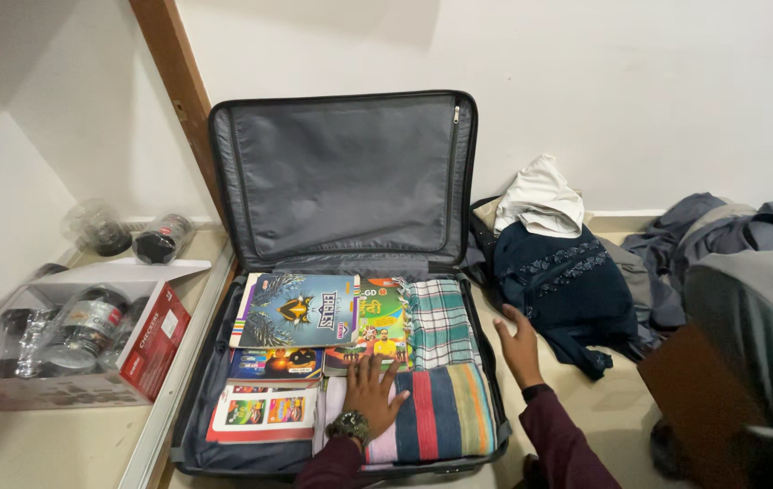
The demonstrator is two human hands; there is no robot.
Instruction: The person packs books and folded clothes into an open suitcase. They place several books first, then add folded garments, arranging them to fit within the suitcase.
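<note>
An open dark grey suitcase (341, 181) lies on the floor with its lid propped against the wall. Inside are several colourful books (296, 310) on the left, a green checked cloth (441, 321), and a folded striped cloth (445, 412) at the front right. My left hand (373, 394), with a wristwatch, rests flat on the striped cloth, fingers spread. Just outside the suitcase's right edge, my right hand (520, 344) hovers open above the floor, near a dark blue garment (567, 285).
A pile of clothes sits right of the suitcase: a white garment (540, 199) on the dark blue one, grey clothes (721, 235) further right. On the left, a red and white cardboard box (147, 349) holds plastic jars; two jars (128, 235) lie behind it.
</note>
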